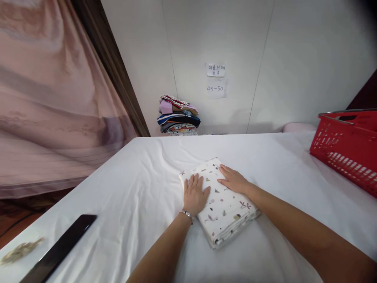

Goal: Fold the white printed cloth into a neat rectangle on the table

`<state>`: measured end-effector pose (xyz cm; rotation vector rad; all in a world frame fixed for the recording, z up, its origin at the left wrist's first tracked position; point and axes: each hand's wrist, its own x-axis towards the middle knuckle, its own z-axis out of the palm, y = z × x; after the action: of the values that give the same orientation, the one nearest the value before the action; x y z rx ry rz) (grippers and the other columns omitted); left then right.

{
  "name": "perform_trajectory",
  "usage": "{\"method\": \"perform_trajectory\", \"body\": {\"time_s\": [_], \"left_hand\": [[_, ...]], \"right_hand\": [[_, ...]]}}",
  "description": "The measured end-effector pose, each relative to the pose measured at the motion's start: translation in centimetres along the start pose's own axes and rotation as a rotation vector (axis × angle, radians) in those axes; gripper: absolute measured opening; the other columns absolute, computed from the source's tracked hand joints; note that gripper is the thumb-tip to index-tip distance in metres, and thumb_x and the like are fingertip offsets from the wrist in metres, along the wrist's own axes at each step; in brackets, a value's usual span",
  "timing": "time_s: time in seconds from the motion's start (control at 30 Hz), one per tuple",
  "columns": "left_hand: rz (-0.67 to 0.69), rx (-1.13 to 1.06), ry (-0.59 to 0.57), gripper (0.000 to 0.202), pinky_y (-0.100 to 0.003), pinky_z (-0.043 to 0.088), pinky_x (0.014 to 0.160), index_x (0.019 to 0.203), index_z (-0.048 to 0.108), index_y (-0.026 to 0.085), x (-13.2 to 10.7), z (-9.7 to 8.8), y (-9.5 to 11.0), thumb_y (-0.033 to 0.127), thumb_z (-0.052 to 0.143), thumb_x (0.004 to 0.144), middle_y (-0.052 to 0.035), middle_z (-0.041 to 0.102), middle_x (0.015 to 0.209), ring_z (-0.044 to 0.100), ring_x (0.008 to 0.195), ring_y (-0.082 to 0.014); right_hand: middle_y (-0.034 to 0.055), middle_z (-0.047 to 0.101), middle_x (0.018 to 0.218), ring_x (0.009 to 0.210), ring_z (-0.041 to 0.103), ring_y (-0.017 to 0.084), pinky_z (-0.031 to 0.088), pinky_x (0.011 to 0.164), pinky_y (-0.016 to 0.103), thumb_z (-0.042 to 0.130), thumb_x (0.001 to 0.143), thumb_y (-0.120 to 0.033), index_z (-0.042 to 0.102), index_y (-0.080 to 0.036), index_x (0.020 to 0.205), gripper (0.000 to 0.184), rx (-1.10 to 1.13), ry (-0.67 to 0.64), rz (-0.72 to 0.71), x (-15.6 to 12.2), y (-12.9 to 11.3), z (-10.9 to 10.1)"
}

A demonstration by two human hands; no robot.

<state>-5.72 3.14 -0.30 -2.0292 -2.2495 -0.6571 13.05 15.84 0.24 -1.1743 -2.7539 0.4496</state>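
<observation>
A white cloth (pixel 224 208) printed with small pink, green and dark motifs lies folded into a thick rectangle, turned at an angle on the table. Flat on its left edge rests my left hand (pixel 195 196), fingers extended and thumb apart, with a bracelet at the wrist. My right hand (pixel 233 180) lies on the far right edge of the cloth, its fingers stretched out and thumb spread. Neither hand grips the fabric. Several folded layers show along the near edge.
A white sheet (pixel 141 188) with wrinkles covers the table. A red basket (pixel 347 145) stands at the right. At the left are a black flat object (pixel 64 243) and a tan bundle (pixel 22 251). Folded fabrics (pixel 179 116) are stacked beyond the far edge; a pink curtain (pixel 59 98) hangs left.
</observation>
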Motion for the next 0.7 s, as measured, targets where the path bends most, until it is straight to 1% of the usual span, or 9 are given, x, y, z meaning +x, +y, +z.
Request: {"method": "perform_trajectory", "body": {"time_s": [0.13, 0.23, 0.3, 0.4, 0.5, 0.57, 0.6, 0.7], "left_hand": [[-0.007, -0.011, -0.002, 0.049, -0.049, 0.015, 0.11, 0.126, 0.049, 0.02, 0.1, -0.2, -0.1, 0.046, 0.043, 0.085, -0.0091, 0.041, 0.139, 0.029, 0.132, -0.0269], [-0.054, -0.036, 0.007, 0.046, -0.045, 0.017, 0.11, 0.124, 0.051, 0.019, -0.1, -0.5, 0.0, 0.042, 0.044, 0.085, -0.0091, 0.043, 0.137, 0.031, 0.131, -0.025], [-0.115, -0.052, 0.043, 0.044, -0.043, 0.018, 0.11, 0.123, 0.051, 0.017, -0.5, -0.7, 0.0, 0.038, 0.045, 0.084, -0.0106, 0.043, 0.138, 0.031, 0.131, -0.0243], [-0.237, -0.112, 0.076, 0.05, -0.044, 0.022, 0.108, 0.126, 0.046, 0.014, -1.6, -1.0, -0.1, 0.038, 0.047, 0.083, -0.0134, 0.034, 0.143, 0.024, 0.134, -0.0259], [-0.361, -0.24, 0.082, 0.06, -0.042, 0.026, 0.106, 0.132, 0.036, 0.014, -2.7, -1.5, 0.0, 0.039, 0.052, 0.079, -0.0156, 0.024, 0.147, 0.02, 0.135, -0.0272], [-0.449, -0.36, 0.081, 0.067, -0.038, 0.027, 0.106, 0.134, 0.029, 0.013, -3.1, -1.9, 0.1, 0.036, 0.056, 0.077, -0.0171, 0.022, 0.147, 0.025, 0.134, -0.0258], [-0.493, -0.43, 0.072, 0.07, -0.035, 0.03, 0.105, 0.135, 0.027, 0.013, -3.2, -2.1, 0.2, 0.036, 0.057, 0.076, -0.0175, 0.025, 0.146, 0.03, 0.132, -0.0246], [-0.586, -0.629, 0.01, 0.068, -0.031, 0.041, 0.096, 0.132, 0.029, 0.015, -3.0, -2.2, 0.1, 0.037, 0.06, 0.076, -0.0165, 0.045, 0.134, 0.05, 0.117, -0.0214]], "right_hand": [[0.0055, 0.01, 0.152, 0.137, 0.015, 0.024, 0.017, 0.109, 0.036, 0.029, 0.085, -0.06, 0.02, -0.016, 0.144, 0.074, 0.029, -0.038, 0.015, -0.1, -0.5, -0.7], [0.0044, 0.008, 0.151, 0.137, 0.014, 0.023, 0.017, 0.11, 0.036, 0.034, 0.084, -0.057, 0.021, -0.018, 0.144, 0.073, 0.086, -0.096, 0.037, -0.9, -0.9, -1.5], [0.0019, 0.008, 0.151, 0.137, 0.013, 0.023, 0.017, 0.11, 0.036, 0.037, 0.083, -0.056, 0.021, -0.02, 0.144, 0.072, 0.13, -0.107, 0.045, -2.1, -0.9, -1.8], [-0.0013, 0.012, 0.151, 0.136, 0.017, 0.023, 0.02, 0.11, 0.037, 0.039, 0.083, -0.054, 0.024, -0.026, 0.143, 0.068, 0.171, -0.059, 0.081, -4.7, -0.3, -1.7], [0.0, 0.024, 0.148, 0.134, 0.025, 0.025, 0.024, 0.108, 0.039, 0.041, 0.083, -0.05, 0.03, -0.027, 0.141, 0.063, 0.173, 0.014, 0.162, -7.7, 0.7, -1.3], [0.0031, 0.035, 0.144, 0.131, 0.032, 0.025, 0.026, 0.107, 0.04, 0.043, 0.083, -0.047, 0.034, -0.025, 0.139, 0.061, 0.175, 0.056, 0.197, -9.4, 1.2, -1.1], [0.0045, 0.04, 0.141, 0.129, 0.035, 0.026, 0.028, 0.106, 0.04, 0.043, 0.082, -0.046, 0.036, -0.024, 0.138, 0.061, 0.184, 0.073, 0.214, -10.0, 1.4, -1.1], [0.0082, 0.045, 0.137, 0.124, 0.042, 0.028, 0.033, 0.102, 0.039, 0.047, 0.08, -0.049, 0.038, -0.019, 0.137, 0.065, 0.244, 0.096, 0.324, -10.9, 1.8, -1.3]]}}
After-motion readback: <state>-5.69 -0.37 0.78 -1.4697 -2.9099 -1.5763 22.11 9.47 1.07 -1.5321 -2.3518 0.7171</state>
